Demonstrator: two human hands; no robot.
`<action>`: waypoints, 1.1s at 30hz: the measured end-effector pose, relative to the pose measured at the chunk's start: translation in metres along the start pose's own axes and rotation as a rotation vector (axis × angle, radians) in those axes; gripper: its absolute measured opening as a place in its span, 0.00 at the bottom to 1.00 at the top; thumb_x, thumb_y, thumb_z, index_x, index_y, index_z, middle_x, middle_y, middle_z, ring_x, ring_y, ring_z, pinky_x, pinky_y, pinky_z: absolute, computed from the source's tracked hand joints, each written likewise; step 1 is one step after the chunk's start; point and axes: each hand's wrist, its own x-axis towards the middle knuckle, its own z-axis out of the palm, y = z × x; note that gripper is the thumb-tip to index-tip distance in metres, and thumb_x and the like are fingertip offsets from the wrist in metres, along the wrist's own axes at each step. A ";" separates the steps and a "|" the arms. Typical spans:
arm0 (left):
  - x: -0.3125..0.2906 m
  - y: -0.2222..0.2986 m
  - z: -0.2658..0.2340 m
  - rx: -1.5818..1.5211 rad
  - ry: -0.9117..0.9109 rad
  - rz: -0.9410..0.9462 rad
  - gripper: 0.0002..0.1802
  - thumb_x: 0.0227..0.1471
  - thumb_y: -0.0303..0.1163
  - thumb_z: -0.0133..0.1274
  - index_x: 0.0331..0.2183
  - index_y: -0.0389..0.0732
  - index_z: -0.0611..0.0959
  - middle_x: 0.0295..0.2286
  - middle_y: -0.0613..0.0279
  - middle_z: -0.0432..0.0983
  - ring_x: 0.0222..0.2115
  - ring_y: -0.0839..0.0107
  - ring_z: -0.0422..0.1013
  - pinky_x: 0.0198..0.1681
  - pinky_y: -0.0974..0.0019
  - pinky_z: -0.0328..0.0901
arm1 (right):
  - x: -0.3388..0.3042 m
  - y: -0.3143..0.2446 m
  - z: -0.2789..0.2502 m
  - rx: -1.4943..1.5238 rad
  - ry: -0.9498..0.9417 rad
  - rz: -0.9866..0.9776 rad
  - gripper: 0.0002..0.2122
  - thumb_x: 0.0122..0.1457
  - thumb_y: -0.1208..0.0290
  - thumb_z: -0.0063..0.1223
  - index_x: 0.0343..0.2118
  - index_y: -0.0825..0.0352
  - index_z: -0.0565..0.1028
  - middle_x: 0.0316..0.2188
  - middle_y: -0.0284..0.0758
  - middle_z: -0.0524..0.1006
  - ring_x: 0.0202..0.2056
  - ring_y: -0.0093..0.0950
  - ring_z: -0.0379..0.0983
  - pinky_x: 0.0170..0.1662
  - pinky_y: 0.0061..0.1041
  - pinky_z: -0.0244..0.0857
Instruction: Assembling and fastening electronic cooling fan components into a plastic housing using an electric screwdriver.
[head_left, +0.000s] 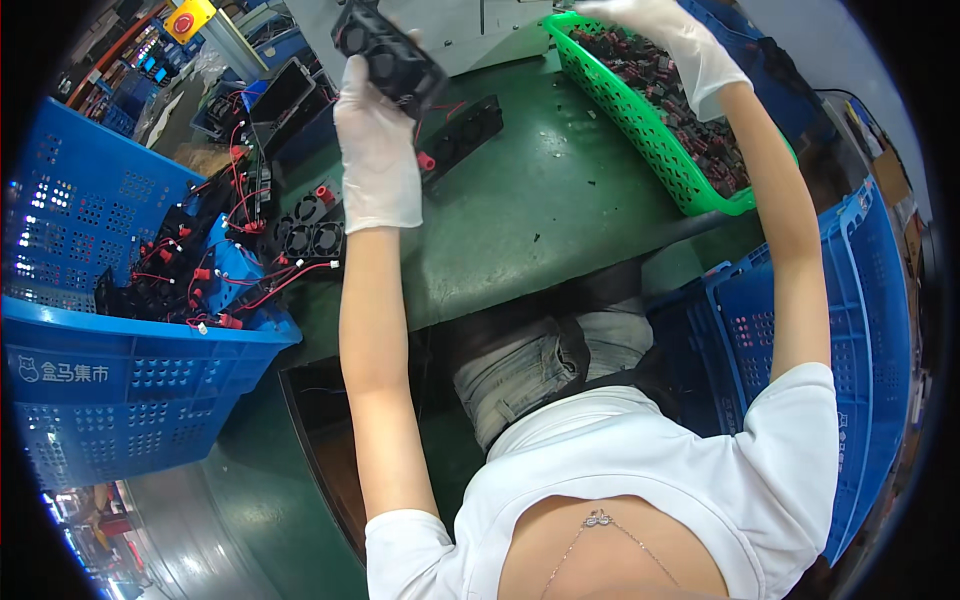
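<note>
My left hand (pixel 376 150), in a white glove, is closed around a black fan unit (pixel 388 55) with round fans in its housing. It is raised at the top of the view, over the far part of the green work table (pixel 510 200). My right hand (pixel 660 25), gloved too, reaches over the far end of a green basket (pixel 640 125) full of small dark red-and-black parts (pixel 650 70). Its visible fingers stretch out to the left, partly cut off by the upper edge. Another long black fan unit (pixel 465 138) lies on the table beside my left hand.
At the left, a blue crate (pixel 130 370) holds black fans with red wires; more fans (pixel 310 235) lie beside it. A grey metal panel (pixel 480 30) stands at the back. A yellow box with a red button (pixel 188 20) is at upper left. Blue crates (pixel 850 290) stand at right.
</note>
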 end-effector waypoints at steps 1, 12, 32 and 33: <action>-0.001 0.000 -0.004 0.083 0.038 0.030 0.26 0.60 0.42 0.46 0.54 0.37 0.70 0.47 0.49 0.74 0.46 0.62 0.73 0.49 0.54 0.70 | 0.006 -0.014 0.000 0.074 -0.003 -0.008 0.13 0.49 0.69 0.65 0.34 0.70 0.79 0.30 0.39 0.80 0.30 0.24 0.74 0.36 0.25 0.69; -0.034 -0.045 0.056 0.493 -0.025 -0.487 0.27 0.52 0.32 0.54 0.54 0.41 0.71 0.38 0.54 0.78 0.30 0.63 0.78 0.35 0.64 0.73 | -0.021 -0.062 0.021 0.638 -0.286 0.106 0.12 0.56 0.77 0.58 0.44 0.66 0.79 0.37 0.34 0.79 0.38 0.22 0.73 0.44 0.23 0.68; -0.031 -0.033 0.056 0.445 -0.165 -0.294 0.26 0.49 0.30 0.57 0.50 0.35 0.70 0.37 0.56 0.76 0.31 0.65 0.77 0.37 0.64 0.74 | -0.018 -0.048 0.029 0.587 -0.423 0.033 0.16 0.57 0.74 0.57 0.49 0.68 0.75 0.43 0.37 0.78 0.42 0.25 0.72 0.47 0.24 0.67; -0.031 -0.031 0.055 0.466 -0.184 -0.256 0.26 0.50 0.30 0.57 0.50 0.35 0.70 0.38 0.56 0.76 0.31 0.65 0.77 0.37 0.65 0.74 | -0.019 -0.053 0.029 0.536 -0.340 0.106 0.18 0.57 0.74 0.57 0.52 0.68 0.73 0.46 0.38 0.77 0.44 0.25 0.72 0.49 0.23 0.66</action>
